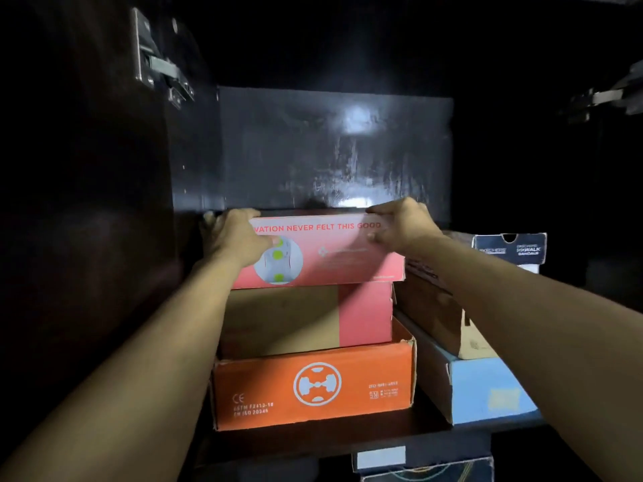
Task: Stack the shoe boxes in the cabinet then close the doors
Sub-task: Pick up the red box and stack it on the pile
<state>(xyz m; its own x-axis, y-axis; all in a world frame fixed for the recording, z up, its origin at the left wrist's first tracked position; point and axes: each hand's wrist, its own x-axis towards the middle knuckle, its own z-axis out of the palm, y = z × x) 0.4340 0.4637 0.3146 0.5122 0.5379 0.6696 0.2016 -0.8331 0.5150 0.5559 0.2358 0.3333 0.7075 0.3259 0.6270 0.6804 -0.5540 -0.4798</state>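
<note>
A pink shoe box [334, 255] with red lettering on its lid sits on top of an orange shoe box [313, 387] inside the dark cabinet [330, 151]. My left hand [236, 234] grips the lid's left end and my right hand [400, 224] grips its right end, fingers curled over the top edge. To the right stands a second stack: a light blue box [487, 391] at the bottom, a brown box [438, 307] on it, and a dark navy box [509, 248] behind.
Metal hinges show on the open left door [156, 60] and the right door [605, 97]. On the shelf below, another dark box with a white label [382, 457] peeks out. The cabinet's glossy back wall rises above the stacks.
</note>
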